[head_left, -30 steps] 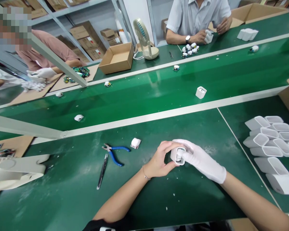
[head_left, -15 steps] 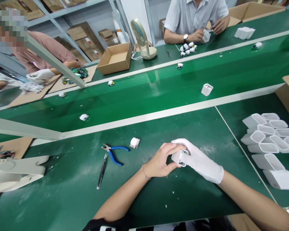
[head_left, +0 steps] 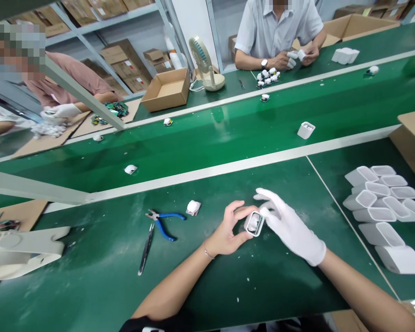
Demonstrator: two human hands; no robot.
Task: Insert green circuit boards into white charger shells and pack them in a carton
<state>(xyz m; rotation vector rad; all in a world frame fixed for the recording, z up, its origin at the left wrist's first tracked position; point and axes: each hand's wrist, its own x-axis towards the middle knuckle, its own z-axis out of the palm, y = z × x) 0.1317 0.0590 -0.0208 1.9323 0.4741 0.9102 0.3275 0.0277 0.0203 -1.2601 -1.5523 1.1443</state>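
My bare left hand (head_left: 228, 230) pinches a small white plastic shell (head_left: 253, 223) between thumb and fingers, its open end turned toward me with a part inside. My right hand (head_left: 290, 226), in a white glove, rests against the shell's right side with its fingers spread and loose. Both hands hover just over the green bench (head_left: 107, 276). A small white part (head_left: 194, 207) lies to the left of my hands.
Blue-handled pliers (head_left: 165, 220) and tweezers (head_left: 146, 247) lie to the left. Several empty white shells (head_left: 380, 203) are piled at the right. A white shell (head_left: 305, 130) and small parts ride the green conveyor (head_left: 228, 133). Across it, other people work beside a cardboard box (head_left: 168, 88) and a fan (head_left: 204, 62).
My gloved right fingers have lifted off the shell and spread. The shell's open end has turned more toward me. Items on the conveyor have drifted to the right.
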